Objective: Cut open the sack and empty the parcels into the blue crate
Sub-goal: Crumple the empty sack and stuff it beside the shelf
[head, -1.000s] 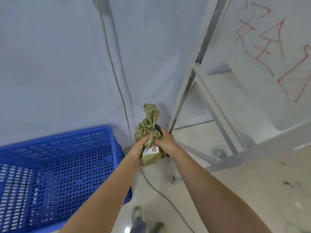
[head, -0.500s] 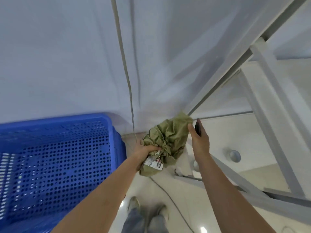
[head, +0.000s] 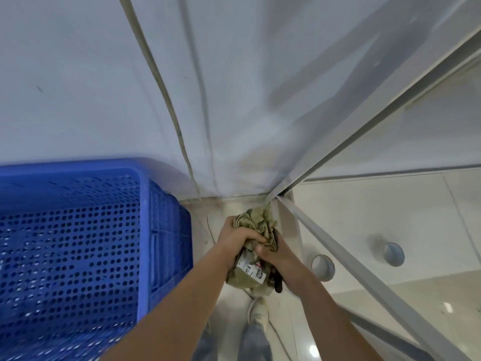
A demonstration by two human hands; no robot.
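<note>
A crumpled olive-green sack (head: 260, 222) with a white label (head: 253, 270) is bunched between both of my hands, low over the floor. My left hand (head: 238, 237) grips its upper left part. My right hand (head: 277, 257) presses on its right side and also holds a dark tool whose end (head: 278, 282) sticks out below the palm. The blue perforated crate (head: 145, 220) stands to the left of the sack; the part of its inside that shows holds no parcels.
A white wall with a thin cable (head: 161, 95) running down it stands right behind the crate. A grey metal frame (head: 346, 259) slants across the right side over a pale glossy floor. My shoes and trouser legs (head: 256, 324) are below the sack.
My right hand, apart from the sack half a second ago, has come back onto it. Both hands and the sack are lower and closer to me, and my view has tilted down.
</note>
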